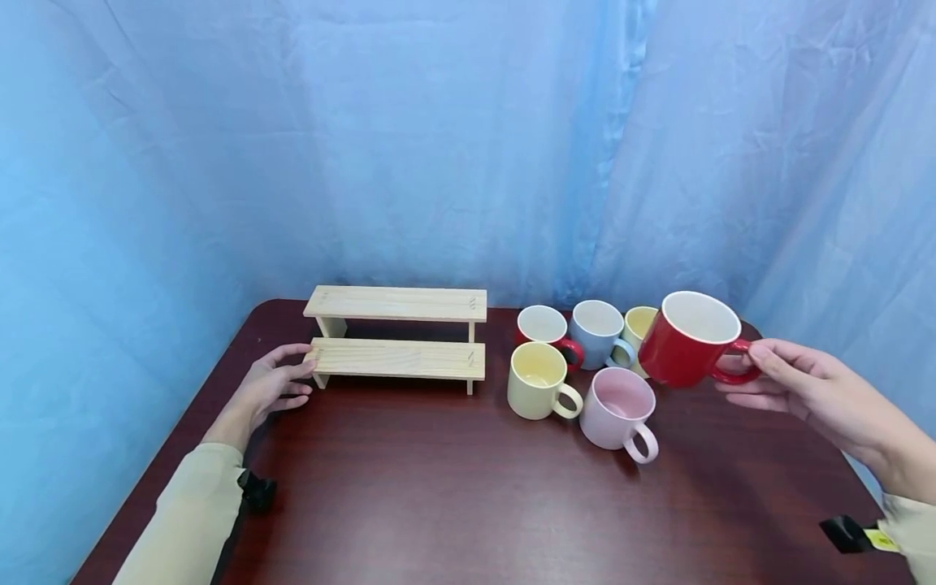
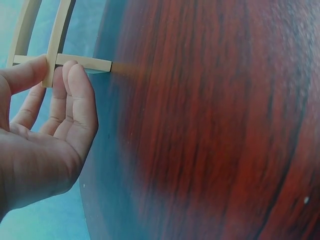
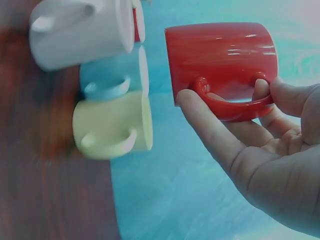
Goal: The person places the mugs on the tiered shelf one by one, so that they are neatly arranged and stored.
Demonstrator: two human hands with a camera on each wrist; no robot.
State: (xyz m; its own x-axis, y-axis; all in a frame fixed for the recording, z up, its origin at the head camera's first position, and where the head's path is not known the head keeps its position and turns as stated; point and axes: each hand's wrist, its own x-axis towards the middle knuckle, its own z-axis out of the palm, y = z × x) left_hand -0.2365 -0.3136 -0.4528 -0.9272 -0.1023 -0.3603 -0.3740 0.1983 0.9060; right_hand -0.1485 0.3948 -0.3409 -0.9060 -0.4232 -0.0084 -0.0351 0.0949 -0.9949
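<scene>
A red mug (image 1: 676, 353) with a white inside is held up above the right side of the table. My right hand (image 1: 826, 398) grips it by its handle, which the right wrist view shows between thumb and fingers. At the left stands a two-step wooden shelf (image 1: 398, 358). My left hand (image 1: 274, 388) pinches the left end of its lower board, thumb on top and fingertips underneath, as the left wrist view shows. Left of the held mug are a pink mug (image 1: 613, 416), a pale yellow mug (image 1: 534, 388) and a blue mug (image 1: 591, 345).
A second red mug (image 1: 542, 325) and another yellow mug (image 1: 639, 323) stand in the back row, the yellow one partly hidden by the held mug. All these mugs are upright on the dark wooden table (image 1: 468, 504). Blue curtains (image 1: 439, 146) hang behind.
</scene>
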